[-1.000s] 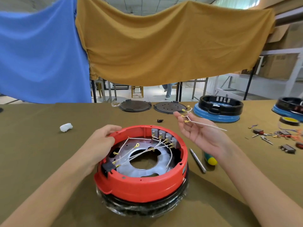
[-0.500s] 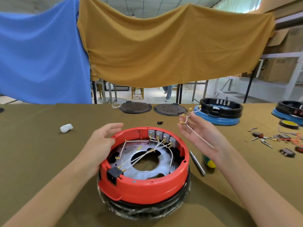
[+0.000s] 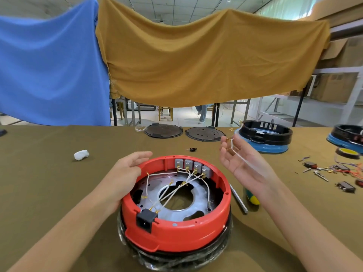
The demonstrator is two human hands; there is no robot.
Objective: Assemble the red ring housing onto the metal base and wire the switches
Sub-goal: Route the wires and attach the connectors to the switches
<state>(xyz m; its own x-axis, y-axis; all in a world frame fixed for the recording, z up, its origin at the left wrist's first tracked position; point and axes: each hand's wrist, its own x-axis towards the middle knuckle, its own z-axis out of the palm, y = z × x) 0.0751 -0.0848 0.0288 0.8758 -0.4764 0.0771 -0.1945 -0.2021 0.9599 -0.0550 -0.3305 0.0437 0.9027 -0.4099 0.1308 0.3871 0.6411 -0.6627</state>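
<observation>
The red ring housing (image 3: 176, 234) sits on the metal base (image 3: 198, 193), atop a black part wrapped in plastic. Several grey switches (image 3: 193, 165) line its far inner wall, with white wires (image 3: 172, 193) running across to a black socket (image 3: 145, 219) at the near rim. My left hand (image 3: 123, 173) rests flat against the ring's left rim, fingers loose. My right hand (image 3: 239, 163) hovers palm up to the ring's right, fingers spread, with a loose white wire (image 3: 235, 154) with gold terminals lying across them.
A screwdriver (image 3: 245, 197) lies right of the ring. Two dark round plates (image 3: 163, 130) and blue-and-black housings (image 3: 265, 137) stand at the back. Small switches and wire scraps (image 3: 334, 171) litter the right side. A white wad (image 3: 81, 154) lies at the left.
The red ring has turned so that the black socket came round to the near rim. My right hand has opened wider, and the wire has swung more upright across its fingers.
</observation>
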